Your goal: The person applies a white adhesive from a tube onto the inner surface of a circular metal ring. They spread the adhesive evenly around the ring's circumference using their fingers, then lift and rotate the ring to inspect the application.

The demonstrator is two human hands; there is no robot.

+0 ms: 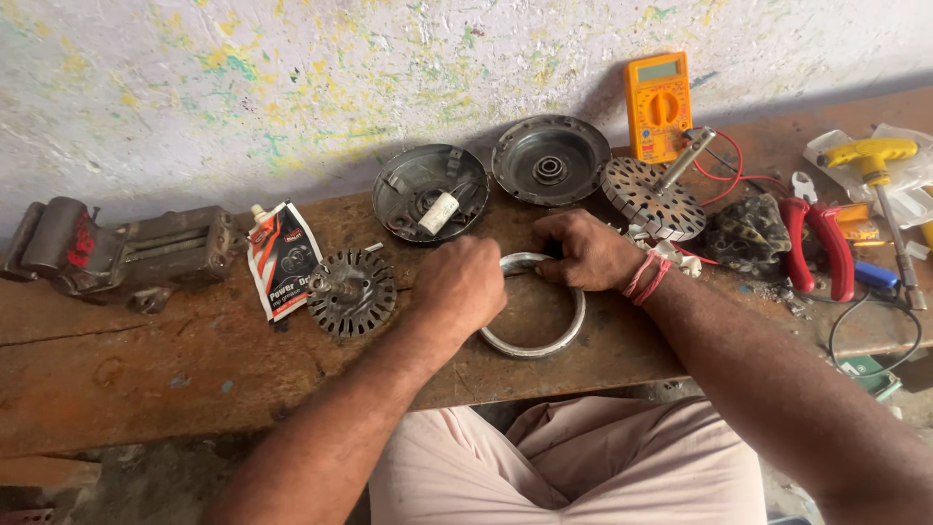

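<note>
Both hands on metal ring (533,331), lying flat on near-centre of wooden bench (146,360). Left hand (460,288) fisted over ring's far-left arc; right hand (586,251) clamped on far-right arc, red thread at wrist. Ring apart from every other part. Motor already stripped down: two round housing covers far centre, left one (431,192) holding a white capacitor (438,213), right one (550,159) showing bearing seat. Slotted stator core (352,292) left of hands, rotor with shaft (653,197) to right, yellow multimeter (658,106) beyond. Grease pouch (284,258) and vise (126,251) far left; red pliers (818,245) right. No reassembly visible. Possibly bending or cleaning ring; grip hides it.
</note>
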